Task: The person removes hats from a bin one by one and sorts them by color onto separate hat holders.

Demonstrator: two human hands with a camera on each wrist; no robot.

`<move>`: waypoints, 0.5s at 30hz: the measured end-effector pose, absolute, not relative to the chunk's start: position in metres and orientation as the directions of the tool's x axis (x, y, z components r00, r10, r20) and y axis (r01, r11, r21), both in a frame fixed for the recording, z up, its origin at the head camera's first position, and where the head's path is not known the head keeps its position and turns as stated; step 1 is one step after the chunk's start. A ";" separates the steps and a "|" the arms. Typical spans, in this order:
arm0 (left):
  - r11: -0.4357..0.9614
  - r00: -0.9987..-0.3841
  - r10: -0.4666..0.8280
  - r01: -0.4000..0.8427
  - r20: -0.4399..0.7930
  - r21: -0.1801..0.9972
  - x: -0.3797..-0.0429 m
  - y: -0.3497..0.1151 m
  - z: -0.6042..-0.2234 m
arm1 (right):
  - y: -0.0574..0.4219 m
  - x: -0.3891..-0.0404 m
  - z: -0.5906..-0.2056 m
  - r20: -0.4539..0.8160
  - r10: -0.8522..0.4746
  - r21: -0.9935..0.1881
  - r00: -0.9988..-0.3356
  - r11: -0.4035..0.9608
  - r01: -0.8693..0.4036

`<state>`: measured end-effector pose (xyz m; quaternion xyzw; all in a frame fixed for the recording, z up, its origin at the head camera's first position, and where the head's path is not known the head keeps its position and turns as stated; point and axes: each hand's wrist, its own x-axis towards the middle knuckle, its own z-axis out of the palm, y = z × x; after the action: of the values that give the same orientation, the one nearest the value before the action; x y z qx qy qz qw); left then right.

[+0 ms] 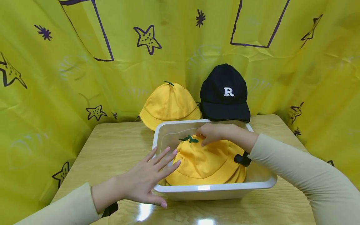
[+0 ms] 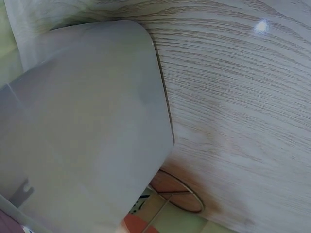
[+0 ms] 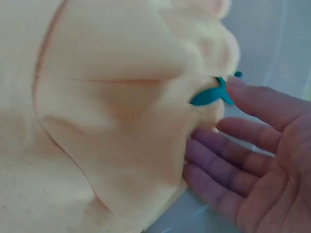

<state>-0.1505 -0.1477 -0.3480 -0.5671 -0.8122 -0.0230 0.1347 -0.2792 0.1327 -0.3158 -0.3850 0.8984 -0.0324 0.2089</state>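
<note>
A white plastic bin stands on the wooden table with yellow bucket hats inside, their brims overlapping. Green leaf trims top the crown. My right hand reaches into the bin at the crown's far side. In the right wrist view its fingertips touch the yellow cloth, and the thumb lies by the green leaf, apart from the fingers. My left hand hovers at the bin's left front corner, fingers spread, holding nothing. The left wrist view shows the bin's outer wall, not the hand.
Behind the bin sit another yellow bucket hat and a black cap with a white R. A yellow curtain with dark star drawings hangs around the wooden table. A round metal frame shows low in the left wrist view.
</note>
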 end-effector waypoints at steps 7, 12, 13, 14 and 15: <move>0.357 -0.327 0.922 0.925 0.209 -0.128 -0.153 -0.147 -0.347 | 0.134 -0.269 -0.319 -0.342 -0.609 -0.086 -0.715 0.778 -0.622; 0.358 -0.330 0.923 0.925 0.198 -0.126 -0.153 -0.147 -0.347 | 0.138 -0.270 -0.323 -0.374 -0.594 -0.177 -0.712 0.800 -0.574; 0.358 -0.330 0.923 0.925 0.200 -0.124 -0.153 -0.148 -0.347 | 0.138 -0.270 -0.324 -0.383 -0.598 -0.207 -0.705 0.799 -0.565; 0.358 -0.330 0.923 0.925 0.200 -0.126 -0.153 -0.148 -0.348 | 0.138 -0.270 -0.326 -0.391 -0.605 -0.234 -0.694 0.794 -0.561; 0.357 -0.329 0.923 0.926 0.200 -0.125 -0.153 -0.148 -0.348 | 0.138 -0.270 -0.328 -0.402 -0.606 -0.252 -0.687 0.794 -0.553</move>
<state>-0.1525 -0.1483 -0.3478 -0.5671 -0.8150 -0.0058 0.1189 -0.2703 0.1378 -0.3283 -0.3160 0.9167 -0.0554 0.2384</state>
